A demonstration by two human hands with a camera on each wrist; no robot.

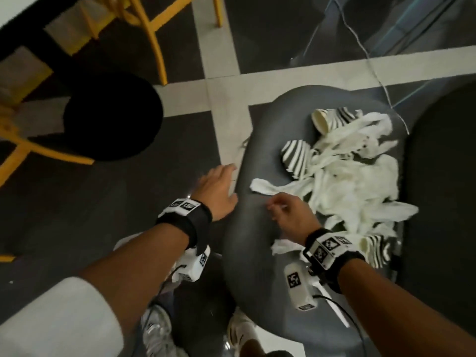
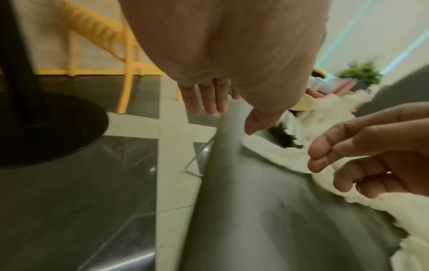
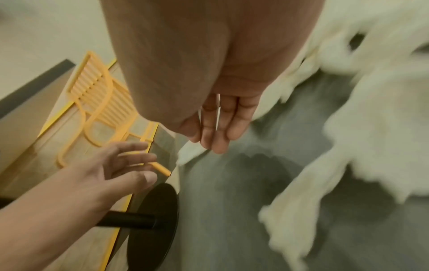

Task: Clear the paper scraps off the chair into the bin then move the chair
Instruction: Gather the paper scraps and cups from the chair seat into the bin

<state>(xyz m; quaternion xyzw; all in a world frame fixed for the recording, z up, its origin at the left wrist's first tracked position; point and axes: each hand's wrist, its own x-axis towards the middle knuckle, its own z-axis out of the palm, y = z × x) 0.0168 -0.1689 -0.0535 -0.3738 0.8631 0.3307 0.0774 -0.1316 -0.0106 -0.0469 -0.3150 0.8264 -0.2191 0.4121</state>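
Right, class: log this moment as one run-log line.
left hand: open, at chair edge | right hand: open, over seat | paper scraps: uncleared

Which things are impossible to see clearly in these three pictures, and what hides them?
- The bin: in no view, so its place is unknown.
- Chair legs: head view, hidden under the seat.
- Right hand: head view, fingertips blurred; whether they touch a scrap cannot be told.
- Paper scraps: right wrist view, motion blur merges them.
- Striped cup: head view, partly behind the right wrist camera.
- Left hand: left wrist view, palm fills the frame; contact with the chair is unclear.
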